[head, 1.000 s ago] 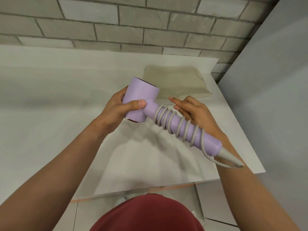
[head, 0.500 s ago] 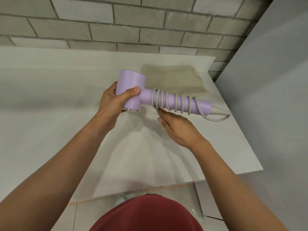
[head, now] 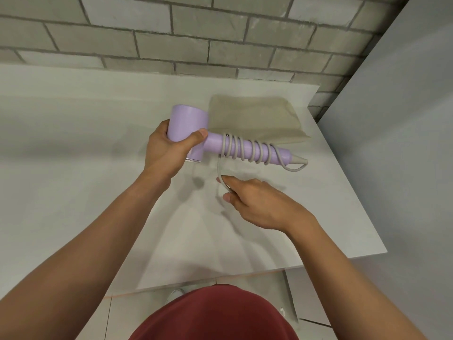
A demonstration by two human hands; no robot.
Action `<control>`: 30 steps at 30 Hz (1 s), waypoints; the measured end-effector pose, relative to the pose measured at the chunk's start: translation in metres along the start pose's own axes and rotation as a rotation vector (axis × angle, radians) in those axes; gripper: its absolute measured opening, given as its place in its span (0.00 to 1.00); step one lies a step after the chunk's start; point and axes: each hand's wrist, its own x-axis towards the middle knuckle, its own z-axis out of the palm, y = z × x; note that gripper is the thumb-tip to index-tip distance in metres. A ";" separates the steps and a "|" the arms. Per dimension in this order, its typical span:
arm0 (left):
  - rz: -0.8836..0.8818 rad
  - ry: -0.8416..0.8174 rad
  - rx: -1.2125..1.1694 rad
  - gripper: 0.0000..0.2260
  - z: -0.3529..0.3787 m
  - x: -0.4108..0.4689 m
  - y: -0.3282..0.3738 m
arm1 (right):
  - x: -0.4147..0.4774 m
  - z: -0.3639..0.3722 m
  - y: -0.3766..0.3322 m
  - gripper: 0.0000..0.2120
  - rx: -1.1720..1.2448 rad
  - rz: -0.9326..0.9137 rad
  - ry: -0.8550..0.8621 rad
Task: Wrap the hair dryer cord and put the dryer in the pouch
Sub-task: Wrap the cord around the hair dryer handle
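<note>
pouch [head: 255, 119] flat behind held dryer [head: 187, 123] | right hand [head: 257, 202] pinches cord [head: 295, 170] | brick wall [head: 196, 33] beyond

Readable text, labels, brands, numbers, signs: none.
- Hair dryer [head: 187, 123], lilac: no legible brand or label on barrel or handle.
- Cord [head: 218, 168], grey: no print to be read.
- Pouch [head: 252, 116], beige, near the far right corner of the counter [head: 73, 143]: no lettering legible.
- Brick wall [head: 171, 40]: no sign or number.

Head-worn wide view, steeply down at near table [head: 73, 148].
</note>
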 end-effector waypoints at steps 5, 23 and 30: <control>0.093 0.010 0.187 0.27 -0.001 -0.001 -0.004 | -0.007 -0.012 -0.013 0.10 -0.031 -0.028 0.050; 0.144 -0.483 0.349 0.24 -0.009 -0.010 0.008 | -0.007 -0.076 0.021 0.09 -0.398 -0.202 0.453; 0.164 -0.535 0.229 0.26 -0.012 -0.012 0.010 | -0.002 -0.049 0.026 0.08 -0.245 -0.089 0.503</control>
